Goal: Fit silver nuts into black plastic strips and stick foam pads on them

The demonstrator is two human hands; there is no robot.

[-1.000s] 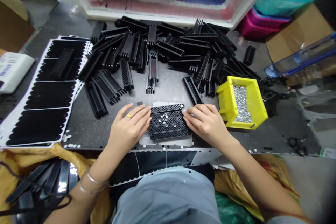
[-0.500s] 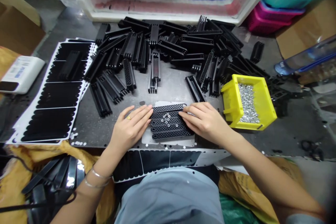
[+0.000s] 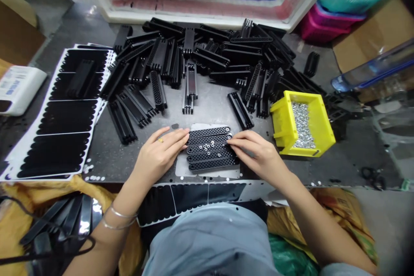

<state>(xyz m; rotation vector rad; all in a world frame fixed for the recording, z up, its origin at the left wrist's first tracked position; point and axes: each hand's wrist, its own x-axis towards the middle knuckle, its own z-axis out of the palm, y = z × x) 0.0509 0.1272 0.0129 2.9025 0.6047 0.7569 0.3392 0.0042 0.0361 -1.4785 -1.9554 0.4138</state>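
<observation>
Several black lattice-faced plastic strips (image 3: 211,165) lie side by side on a pale sheet (image 3: 182,168) at the near edge of the bench. Small silvery rings (image 3: 205,149) are scattered over their middle. My left hand (image 3: 158,155) rests at the strips' left ends, fingers stretched out and fingertips touching them. At the right ends, my right hand (image 3: 258,152) has thumb and fingers pinched together over the second strip from the top. Whatever sits in that pinch is too small to make out. Shiny rings show at the right ends of the upper two strips.
A yellow bin (image 3: 323,138) of small metal pieces stands to the right. Black plastic parts (image 3: 168,60) are heaped at the back, before a white foam box (image 3: 129,18). Sheets of black scalloped labels (image 3: 66,116) lie left. A sack (image 3: 77,180) of black pieces hangs lower left.
My right hand has shifted slightly down and right from the top strip to the second one, uncovering a ring at its end. The loose rings have spread a little. My left hand stays put.
</observation>
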